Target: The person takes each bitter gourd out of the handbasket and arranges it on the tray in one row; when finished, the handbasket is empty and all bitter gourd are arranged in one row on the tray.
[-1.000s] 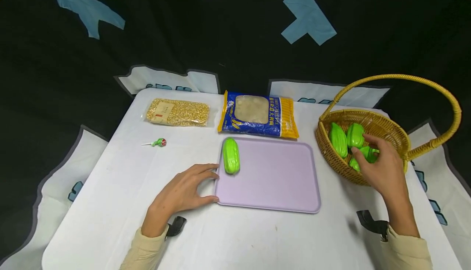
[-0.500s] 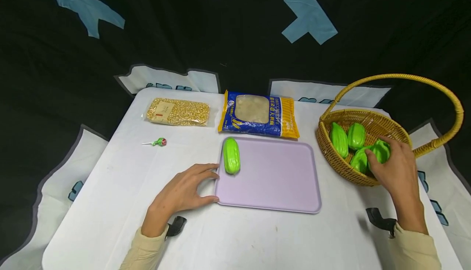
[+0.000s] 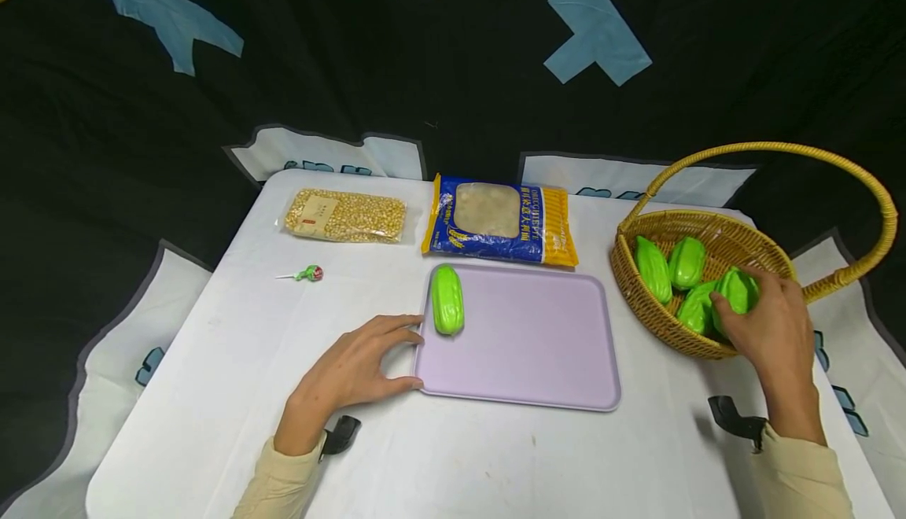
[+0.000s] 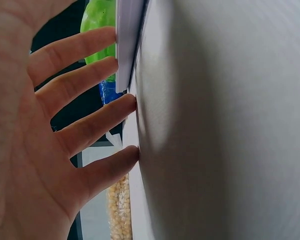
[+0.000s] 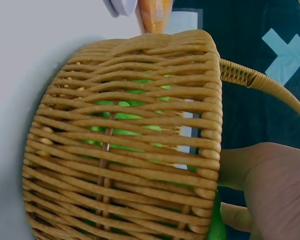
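My left hand [image 3: 357, 366] lies at the left edge of the lilac tray [image 3: 531, 338]. In the left wrist view its fingers [image 4: 82, 47] are spread, some fingertips at the tray's rim and others at the tabletop. One shiny bright green, ridged fruit [image 3: 447, 300] lies lengthwise on the tray's left side. At the right, my right hand [image 3: 775, 322] reaches into a wicker basket [image 3: 640, 318] and holds a green ridged fruit [image 3: 736, 291] between thumb and fingers. Several more like it are in the basket. The right wrist view shows mostly the basket's woven wall [image 5: 125, 130].
Behind the tray lies a blue and yellow pasta bag [image 3: 499, 222]. A clear packet of corn kernels [image 3: 347, 216] is to its left, with a lollipop [image 3: 309, 273] nearer. The basket's tall handle [image 3: 764, 147] arches over the right side. A dark cloth [image 3: 396, 71] hangs behind the table.
My right hand has shifted right in the basket, and the fruit in its grasp has moved right and turned more upright. The left hand stays at the tray's edge.
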Motion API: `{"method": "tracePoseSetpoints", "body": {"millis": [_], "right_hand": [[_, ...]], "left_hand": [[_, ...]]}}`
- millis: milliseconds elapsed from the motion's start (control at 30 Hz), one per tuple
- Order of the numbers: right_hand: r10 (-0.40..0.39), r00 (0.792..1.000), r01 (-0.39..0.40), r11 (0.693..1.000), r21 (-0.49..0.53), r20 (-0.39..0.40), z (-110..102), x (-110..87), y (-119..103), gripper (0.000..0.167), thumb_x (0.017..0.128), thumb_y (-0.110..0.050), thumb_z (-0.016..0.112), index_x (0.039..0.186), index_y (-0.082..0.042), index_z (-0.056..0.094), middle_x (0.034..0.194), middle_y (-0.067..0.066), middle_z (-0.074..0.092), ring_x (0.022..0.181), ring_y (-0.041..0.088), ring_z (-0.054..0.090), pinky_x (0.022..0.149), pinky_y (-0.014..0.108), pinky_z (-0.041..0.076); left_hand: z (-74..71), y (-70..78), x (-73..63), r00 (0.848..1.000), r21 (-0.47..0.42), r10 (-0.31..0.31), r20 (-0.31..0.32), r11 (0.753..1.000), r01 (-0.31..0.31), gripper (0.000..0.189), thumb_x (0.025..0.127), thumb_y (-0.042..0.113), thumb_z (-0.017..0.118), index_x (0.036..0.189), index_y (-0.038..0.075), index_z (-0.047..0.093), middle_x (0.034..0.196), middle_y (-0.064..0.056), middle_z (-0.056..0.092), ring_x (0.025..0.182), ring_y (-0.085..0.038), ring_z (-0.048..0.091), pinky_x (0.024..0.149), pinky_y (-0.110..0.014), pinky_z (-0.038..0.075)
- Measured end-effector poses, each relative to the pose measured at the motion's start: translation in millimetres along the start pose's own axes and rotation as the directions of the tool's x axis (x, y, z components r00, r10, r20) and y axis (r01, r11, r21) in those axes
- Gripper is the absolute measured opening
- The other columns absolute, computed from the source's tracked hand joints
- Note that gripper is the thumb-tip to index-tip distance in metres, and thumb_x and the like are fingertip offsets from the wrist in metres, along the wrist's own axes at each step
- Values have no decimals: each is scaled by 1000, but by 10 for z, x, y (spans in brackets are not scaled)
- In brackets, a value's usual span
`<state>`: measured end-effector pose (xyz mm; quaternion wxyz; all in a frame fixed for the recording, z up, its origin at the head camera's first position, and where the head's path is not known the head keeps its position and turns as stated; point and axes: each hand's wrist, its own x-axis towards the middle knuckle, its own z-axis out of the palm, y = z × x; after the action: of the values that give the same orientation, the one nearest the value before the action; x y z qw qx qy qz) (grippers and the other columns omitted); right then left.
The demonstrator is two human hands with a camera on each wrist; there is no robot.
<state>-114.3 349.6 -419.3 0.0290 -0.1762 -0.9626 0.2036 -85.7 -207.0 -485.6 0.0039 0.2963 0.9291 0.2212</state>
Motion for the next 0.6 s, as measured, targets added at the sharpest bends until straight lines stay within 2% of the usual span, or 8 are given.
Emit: {"method": "tracePoseSetpoints", "body": {"millis": [267, 600], "right_hand": [[38, 998, -37, 999, -19, 53, -40, 7, 11, 80, 105, -38, 63, 164, 5, 30, 152, 47, 34, 129, 65, 41, 98, 83, 38], [15, 1000, -15, 999, 34, -7, -55, -24, 0, 75, 102, -34, 63, 161, 6, 38, 141, 42, 51, 108, 55, 51, 79, 65, 44]], "left_hand": [[4, 4, -6, 1000, -3, -10, 5, 1000, 10, 58, 82, 55, 91, 127, 22, 76, 157, 4, 59, 143, -20, 57, 117, -42, 52], [6, -1, 3, 1000, -6, -14, 12, 1000, 14, 58, 82, 55, 91, 127, 22, 77, 158, 6, 58, 143, -18, 56, 117, -41, 52]]}}
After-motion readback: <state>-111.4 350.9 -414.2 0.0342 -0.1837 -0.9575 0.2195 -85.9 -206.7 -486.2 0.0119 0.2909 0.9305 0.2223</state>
